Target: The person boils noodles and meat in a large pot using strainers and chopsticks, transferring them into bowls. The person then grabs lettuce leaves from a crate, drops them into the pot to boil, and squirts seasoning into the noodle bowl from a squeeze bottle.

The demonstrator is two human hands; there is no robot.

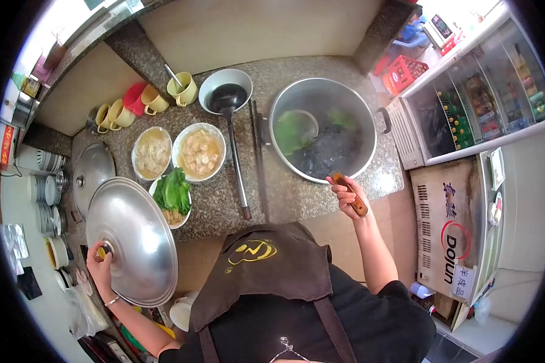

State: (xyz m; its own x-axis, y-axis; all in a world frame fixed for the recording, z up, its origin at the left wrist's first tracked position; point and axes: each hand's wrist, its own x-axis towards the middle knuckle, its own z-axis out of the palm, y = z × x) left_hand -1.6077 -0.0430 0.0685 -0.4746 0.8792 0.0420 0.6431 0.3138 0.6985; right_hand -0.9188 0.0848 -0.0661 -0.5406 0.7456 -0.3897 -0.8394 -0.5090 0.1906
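My left hand (pixel 99 265) is closed around the knob of a large domed metal pot lid (pixel 140 230), which tilts off the counter's left front. My right hand (pixel 349 202) grips the brown wooden handle (pixel 351 192) of a utensil at the near rim of a big metal pot (pixel 370 136). The utensil's far end is lost in steam and dark contents, so its kind cannot be made out. Inside the pot are green leaves (pixel 289 136), a round pale rim and a dark mass (pixel 327 151).
Left of the pot, a black ladle (pixel 235 151) rests in a white bowl (pixel 207 81). Nearby stand two bowls of pale food in liquid (pixel 200 152), a bowl with lettuce (pixel 172 192), several mugs (pixel 122 114) and another lid (pixel 97 172). A display fridge (pixel 472 91) stands at right.
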